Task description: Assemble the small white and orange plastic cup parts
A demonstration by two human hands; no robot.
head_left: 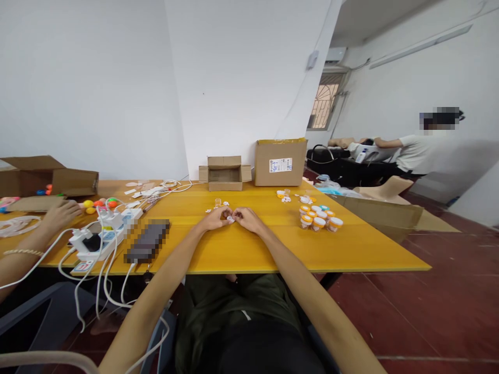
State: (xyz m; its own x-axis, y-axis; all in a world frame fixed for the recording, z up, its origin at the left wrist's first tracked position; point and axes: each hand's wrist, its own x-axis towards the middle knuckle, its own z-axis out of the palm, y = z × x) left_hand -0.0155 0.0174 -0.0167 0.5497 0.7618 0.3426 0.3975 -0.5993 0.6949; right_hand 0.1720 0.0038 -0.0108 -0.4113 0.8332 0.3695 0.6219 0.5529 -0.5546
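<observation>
My left hand (217, 218) and my right hand (248, 220) meet over the middle of the table, fingers closed together. Between their fingertips is a small white piece (231, 219), too small to tell its kind. Just beyond my left hand stands a small clear cup (218, 202). Little white pieces (208, 210) with dark marks lie beside it. Off to the right, several small clear jars (318, 223) with orange and white lids are grouped close together. Behind them are a clear open jar (287, 191) and more white pieces.
An open carton (225, 176) and a closed box (280, 163) stand at the back. At left are a power strip (105, 241), white cables, a dark phone (148, 241), coloured balls (90, 206) and another person's hand (62, 214). Another person (421, 150) sits far right.
</observation>
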